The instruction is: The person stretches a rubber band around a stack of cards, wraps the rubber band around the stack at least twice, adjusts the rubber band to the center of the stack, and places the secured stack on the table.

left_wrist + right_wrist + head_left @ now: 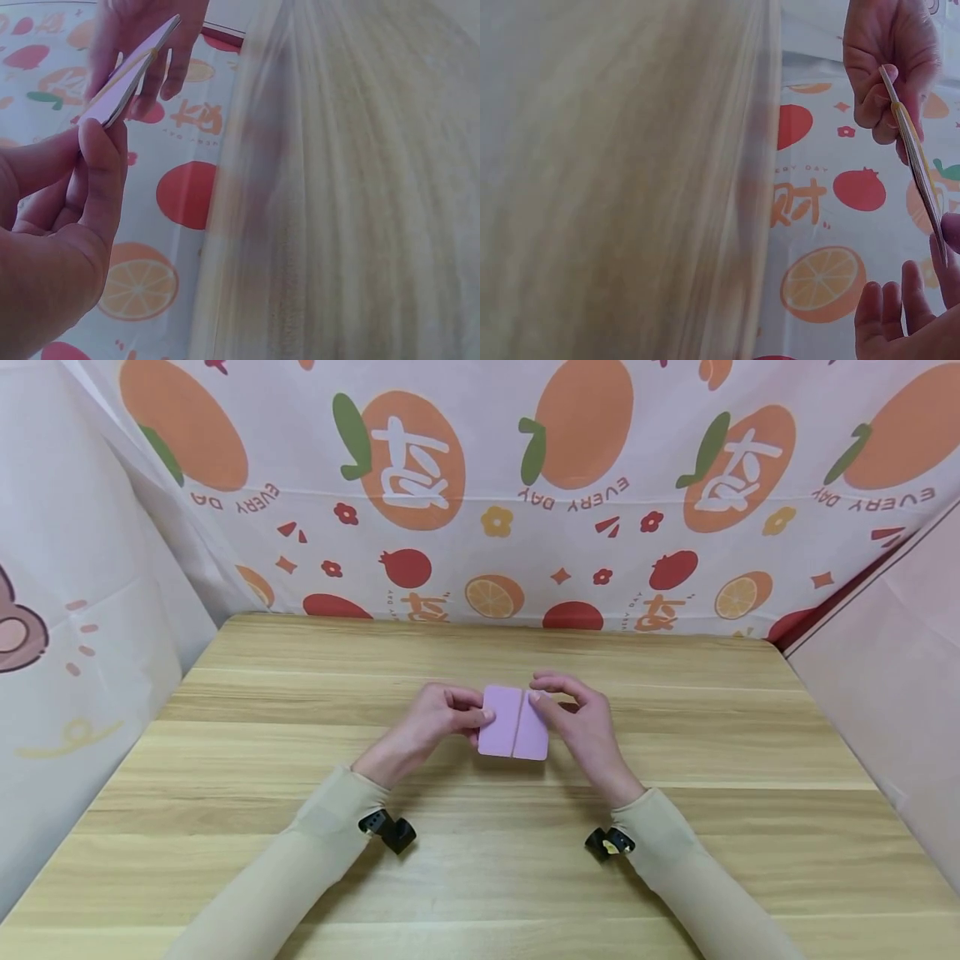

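Observation:
A thin, pink, round-cornered stack of cards (497, 727) is held up over the table, with a tan rubber band (517, 725) running round its middle. At its left edge my left hand (431, 720) pinches it, thumb on the front face and fingers behind. My right hand (585, 727) holds the upper right part between thumb and index finger, the other fingers spread loosely. Seen edge-on in the right wrist view, the stack (921, 174) shows several thin layers under the band (898, 111).
The wood-grain table (480, 877) spreads around both forearms. Behind it hangs a white cloth (487, 468) printed with fruit, and pale cloth also covers the left and right sides. Each sleeve cuff carries a small black camera (396, 832).

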The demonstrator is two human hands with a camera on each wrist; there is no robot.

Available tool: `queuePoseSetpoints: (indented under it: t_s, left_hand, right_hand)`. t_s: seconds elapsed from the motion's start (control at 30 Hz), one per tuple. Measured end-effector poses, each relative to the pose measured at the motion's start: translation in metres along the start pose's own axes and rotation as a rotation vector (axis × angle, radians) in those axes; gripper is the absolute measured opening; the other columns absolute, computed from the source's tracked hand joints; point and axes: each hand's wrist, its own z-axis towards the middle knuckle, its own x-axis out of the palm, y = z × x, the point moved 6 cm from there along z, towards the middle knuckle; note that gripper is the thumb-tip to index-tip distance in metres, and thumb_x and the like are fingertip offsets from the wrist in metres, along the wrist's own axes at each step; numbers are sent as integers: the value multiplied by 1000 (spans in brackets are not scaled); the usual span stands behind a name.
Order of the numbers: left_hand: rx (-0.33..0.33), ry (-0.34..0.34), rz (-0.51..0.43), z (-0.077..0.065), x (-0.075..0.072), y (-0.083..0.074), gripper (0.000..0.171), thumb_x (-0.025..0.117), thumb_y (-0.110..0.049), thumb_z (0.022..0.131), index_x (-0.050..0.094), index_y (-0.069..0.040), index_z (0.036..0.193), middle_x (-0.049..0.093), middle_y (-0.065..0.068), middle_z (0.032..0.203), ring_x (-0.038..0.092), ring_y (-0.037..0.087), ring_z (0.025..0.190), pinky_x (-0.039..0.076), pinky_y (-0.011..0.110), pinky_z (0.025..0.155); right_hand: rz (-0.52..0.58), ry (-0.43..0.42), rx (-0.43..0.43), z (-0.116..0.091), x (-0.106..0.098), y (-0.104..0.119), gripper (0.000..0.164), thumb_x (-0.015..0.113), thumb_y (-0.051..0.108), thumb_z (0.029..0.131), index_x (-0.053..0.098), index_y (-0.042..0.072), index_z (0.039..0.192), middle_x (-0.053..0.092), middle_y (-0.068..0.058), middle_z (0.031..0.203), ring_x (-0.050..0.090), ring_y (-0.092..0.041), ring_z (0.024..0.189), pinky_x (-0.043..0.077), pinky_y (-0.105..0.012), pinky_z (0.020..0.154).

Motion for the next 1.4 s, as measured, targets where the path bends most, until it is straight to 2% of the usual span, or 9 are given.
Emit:
queuePoseSetpoints:
  t_s: [0.23, 0.37, 0.6, 0.83, 0.97, 1.07, 1.17, 1.27, 1.4]
  left_hand:
    - [-25, 29, 13, 1, 4, 3, 17, 66, 3, 89, 68, 13, 102, 69, 9, 82, 60, 13, 63, 54, 27, 64]
    - [-26, 36, 34, 1, 6, 2, 16, 67, 3, 89, 69, 12, 101, 70, 10, 82, 61, 14, 63, 54, 29, 65]
    - [-35, 65, 62, 1, 11, 3, 15, 67, 1, 89, 70, 11, 100, 69, 10, 81, 61, 15, 64, 54, 31, 65]
    - [-35, 71, 61, 1, 12, 7, 14, 66, 2, 89, 69, 11, 100, 68, 9, 79, 59, 13, 62, 53, 28, 63]
    - [-28, 55, 35, 1, 10, 9, 16, 65, 2, 90, 69, 12, 102, 68, 7, 79, 59, 12, 61, 52, 26, 62]
    - [-33, 13, 9, 2, 5, 10, 18, 66, 1, 90, 68, 12, 104, 68, 6, 78, 58, 11, 60, 52, 25, 62]
    - [-46, -34, -6, 4, -1, 11, 19, 67, 0, 90, 68, 12, 105, 68, 5, 78, 58, 11, 60, 51, 25, 62]
    - [-63, -64, -10, 4, -8, 10, 21, 67, -2, 91, 68, 11, 107, 68, 5, 81, 59, 11, 63, 51, 25, 63]
    - [-64, -84, -19, 4, -15, 8, 22, 67, -4, 92, 67, 10, 108, 67, 7, 84, 59, 12, 67, 51, 24, 64]
  right_hand:
    - [5, 30, -13, 0, 1, 4, 19, 69, 8, 92, 70, -7, 104, 61, -17, 125, 53, -22, 119, 41, -47, 95]
    - [-24, 64, 5, 1, 2, 4, 18, 68, 9, 93, 70, -6, 102, 61, -17, 126, 54, -23, 118, 44, -42, 93]
    - [-25, 99, 49, 11, 3, -29, 20, 70, 16, 93, 72, -2, 101, 63, -11, 127, 60, -26, 110, 49, -32, 83]
    - [-8, 108, 61, 13, 4, -38, 24, 74, 25, 90, 75, 3, 97, 68, -4, 118, 61, -21, 107, 50, -26, 76]
    - [1, 114, 54, 13, 3, -38, 26, 72, 28, 92, 74, 5, 104, 68, -2, 118, 61, -20, 107, 51, -27, 77]
    - [-10, 122, 36, 12, 0, -35, 30, 67, 30, 95, 71, 8, 115, 66, -4, 121, 62, -22, 101, 53, -32, 78]
    - [-116, 141, -34, 12, -4, -29, 32, 64, 30, 97, 67, 14, 123, 63, -3, 123, 60, -19, 102, 53, -38, 85]
    - [-316, 204, -176, 12, -3, -20, 37, 67, 27, 95, 61, 17, 130, 59, 0, 127, 54, -15, 111, 50, -42, 91]
    - [-565, 319, -367, 7, 2, -11, 57, 78, 24, 86, 54, 15, 137, 51, 2, 139, 47, -17, 123, 48, -41, 96]
